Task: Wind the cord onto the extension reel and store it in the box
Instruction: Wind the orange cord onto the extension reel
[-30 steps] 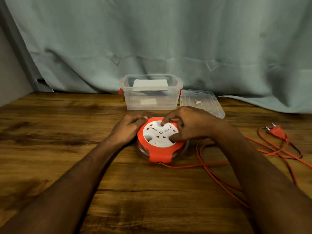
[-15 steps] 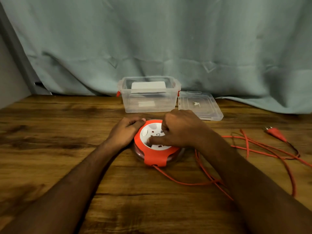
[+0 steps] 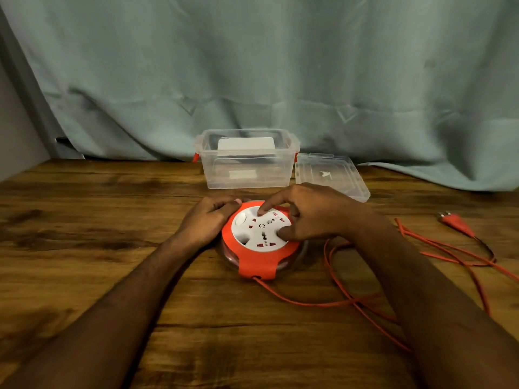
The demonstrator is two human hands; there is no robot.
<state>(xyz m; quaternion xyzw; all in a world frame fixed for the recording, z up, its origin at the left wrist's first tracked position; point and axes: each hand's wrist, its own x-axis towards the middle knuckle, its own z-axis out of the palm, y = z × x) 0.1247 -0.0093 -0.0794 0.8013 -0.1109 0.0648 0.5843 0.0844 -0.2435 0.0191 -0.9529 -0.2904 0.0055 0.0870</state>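
My left hand holds the reel by its side on the table; my right hand pinches its white top. Loose cord lies right. The open box and lid sit behind.

Left hand: fingers curled, thumb extended forward, clasping the reel at its left edge. Right hand: palm down over the reel top, index fingertip and thumb pressing its white face. Both forearms extended forward, converging.

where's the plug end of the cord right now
In the head view the plug lies on the table at far right, right of the lid.
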